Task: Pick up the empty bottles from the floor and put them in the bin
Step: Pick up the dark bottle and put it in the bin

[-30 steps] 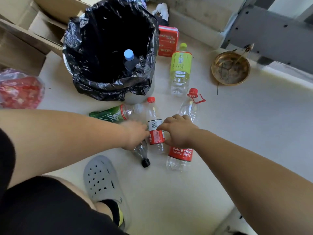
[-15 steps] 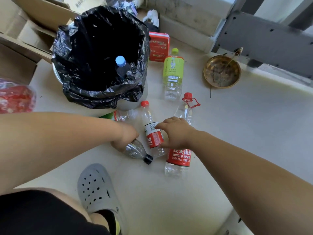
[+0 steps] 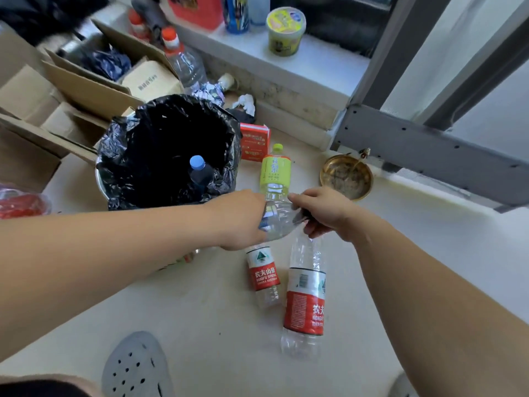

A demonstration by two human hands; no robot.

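now the left hand (image 3: 243, 222) is gripping a clear bottle (image 3: 279, 220) off the floor, its long axis running left-right, just right of the bin (image 3: 229, 144). the right hand (image 3: 323, 212) is pinching what looks like its dark cap end, fingers closed.

- The pale floor (image 3: 200, 310) carries everything here
- A bin lined with a black bag (image 3: 169, 150) stands on it at upper left
- Two red-labelled clear bottles lie side by side: a small one (image 3: 264, 275) and a bigger one (image 3: 305, 299)
- A green-labelled bottle (image 3: 275, 170) lies just right of the bin
- A red carton (image 3: 254, 141) rests behind it
- A brass dish (image 3: 346, 176) sits near the wall
- Cardboard boxes (image 3: 71, 93) crowd the far left
- A grey perforated clog (image 3: 134, 368) is planted at the bottom edge
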